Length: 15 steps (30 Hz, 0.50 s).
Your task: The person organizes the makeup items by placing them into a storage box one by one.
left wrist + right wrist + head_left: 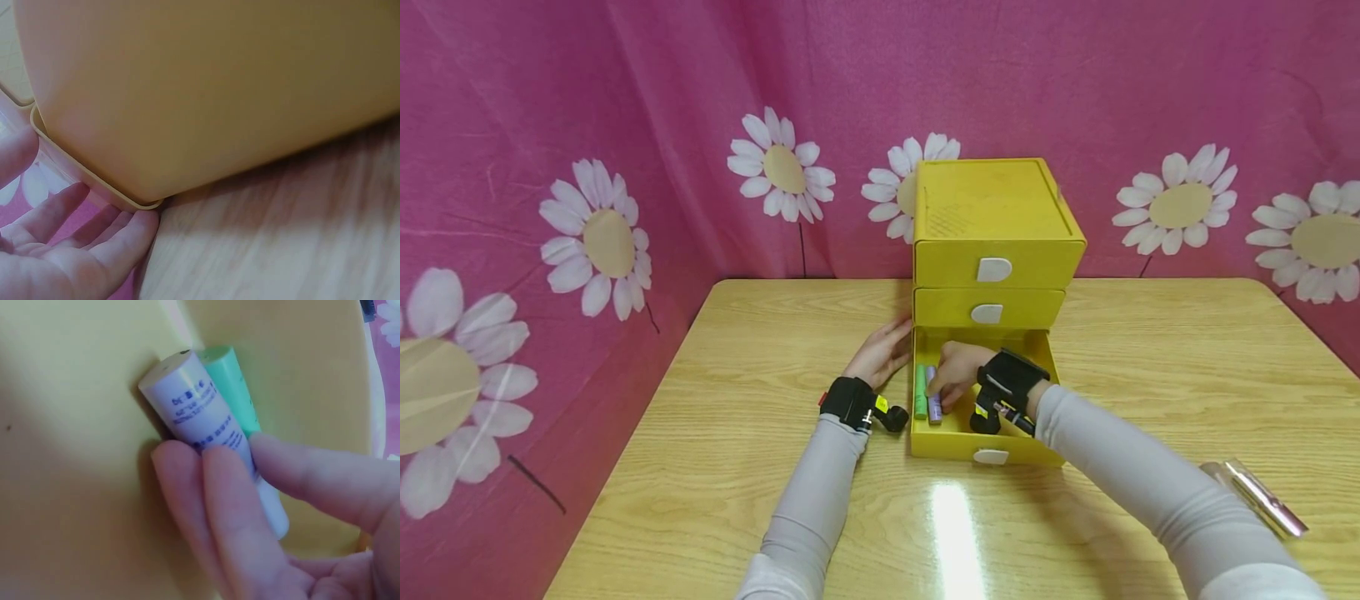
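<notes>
A yellow drawer cabinet (992,200) stands on the table with its bottom drawer (943,446) pulled out. In that drawer, by its left wall, lie a green tube (921,392) and a lavender tube (935,410) side by side. My right hand (962,367) reaches in and pinches the lavender tube (187,403) between thumb and fingers; printed text shows on its side. The green tube (234,387) is partly hidden behind it. My left hand (880,354) rests its extended fingertips (145,220) against the cabinet's left side, at the frame edge beside the drawer.
Two shiny metallic tubes (1266,497) lie on the wooden table (760,375) at the right, partly behind my right sleeve. The cabinet's two upper drawers are closed, each with a white pull (995,269). A pink flowered curtain (1000,83) hangs behind the table.
</notes>
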{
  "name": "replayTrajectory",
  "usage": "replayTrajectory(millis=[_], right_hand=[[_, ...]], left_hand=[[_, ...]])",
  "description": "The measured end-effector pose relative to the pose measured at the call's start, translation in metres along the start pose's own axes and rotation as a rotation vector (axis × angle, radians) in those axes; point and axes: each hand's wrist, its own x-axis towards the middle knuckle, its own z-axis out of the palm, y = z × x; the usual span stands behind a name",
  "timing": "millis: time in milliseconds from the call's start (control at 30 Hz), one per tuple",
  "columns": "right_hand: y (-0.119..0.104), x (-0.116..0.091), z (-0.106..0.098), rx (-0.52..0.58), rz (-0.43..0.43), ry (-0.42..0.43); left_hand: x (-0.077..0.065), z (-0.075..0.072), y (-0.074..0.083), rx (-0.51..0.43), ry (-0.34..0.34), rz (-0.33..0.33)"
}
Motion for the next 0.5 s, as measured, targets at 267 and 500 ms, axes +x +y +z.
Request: replayTrajectory(millis=[267, 500], right_hand=[[0.0014, 0.0019, 0.0016, 0.037, 0.02, 0.027], [0.0058, 0.0059, 0.002, 0.041, 0.032, 0.03]], left_hand=[[-0.001, 0.0004, 0.0023, 0.011, -0.014, -0.006], [-0.0003, -0.0003, -0.0006, 0.016, -0.013, 0.009]])
